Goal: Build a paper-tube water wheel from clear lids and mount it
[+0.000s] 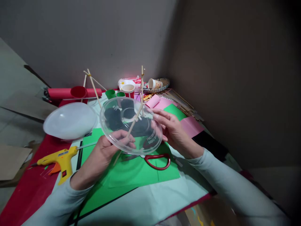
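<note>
Above the bench point(25, 191), back from its near edge, the left hand point(108, 146) is gripping a thin stick point(138, 115) by the clear lid point(143, 139)'s near-left rim, while the right hand point(170, 125) pinches its right rim. So the lid's between them. Stick's long axis slants away rightward across it, left hand nearer the low end; can't tell if they're joined. Red-handled scissors point(146, 159) lie below, paper cup point(128, 92) toward the far edge.
</note>
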### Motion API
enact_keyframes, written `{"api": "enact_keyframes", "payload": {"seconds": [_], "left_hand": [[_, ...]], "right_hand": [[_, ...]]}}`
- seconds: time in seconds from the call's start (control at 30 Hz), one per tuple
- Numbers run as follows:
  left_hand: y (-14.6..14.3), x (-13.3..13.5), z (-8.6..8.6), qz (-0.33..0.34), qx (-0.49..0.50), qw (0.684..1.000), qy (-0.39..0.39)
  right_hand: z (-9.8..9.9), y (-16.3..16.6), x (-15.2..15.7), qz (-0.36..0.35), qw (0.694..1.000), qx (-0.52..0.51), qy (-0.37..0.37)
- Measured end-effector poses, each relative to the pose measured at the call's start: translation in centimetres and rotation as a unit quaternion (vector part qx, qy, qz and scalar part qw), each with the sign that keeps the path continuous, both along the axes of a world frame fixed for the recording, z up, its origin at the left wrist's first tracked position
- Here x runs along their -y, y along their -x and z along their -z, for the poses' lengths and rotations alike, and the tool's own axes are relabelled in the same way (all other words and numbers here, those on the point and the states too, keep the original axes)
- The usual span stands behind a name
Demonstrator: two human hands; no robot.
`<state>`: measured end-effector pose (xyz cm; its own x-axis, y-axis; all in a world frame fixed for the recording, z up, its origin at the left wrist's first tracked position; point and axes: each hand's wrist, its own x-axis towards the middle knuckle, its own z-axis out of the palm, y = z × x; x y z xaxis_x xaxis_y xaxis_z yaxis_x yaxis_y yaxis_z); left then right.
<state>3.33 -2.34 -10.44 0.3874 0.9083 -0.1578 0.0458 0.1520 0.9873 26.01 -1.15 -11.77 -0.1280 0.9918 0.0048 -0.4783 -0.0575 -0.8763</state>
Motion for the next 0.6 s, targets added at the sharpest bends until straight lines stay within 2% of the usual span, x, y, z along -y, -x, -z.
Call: {"api": "enact_keyframes", "payload": {"seconds": [0.1, 0.23, 0.4, 0.5, 0.6], "left_hand": [[0.2, -0.3, 0.5, -0.004, -0.009, 1.000, 0.002], [0.2, -0.7, 0.8, -0.026, 0.003, 1.000, -0.005], [-0.3, -0.6, -0.3, -0.033, 0.026, 0.999, -0.015], [-0.4, -0.4, -1.0, -0.031, 0.032, 0.999, 0.018], [-0.3, -0.1, -1.0, -0.025, 0.051, 0.998, 0.040]], "right_hand": [[-0.1, -0.1, 0.0, 0.004, 1.000, 0.013, -0.018], [0.0, 0.1, 0.3, -0.025, 0.998, 0.051, -0.026], [0.1, 0.5, 0.8, -0.070, 0.993, 0.096, -0.019], [0.2, 0.6, 0.9, -0.070, 0.992, 0.106, -0.023], [0.2, 0.5, 0.8, -0.059, 0.992, 0.104, -0.030]]}}
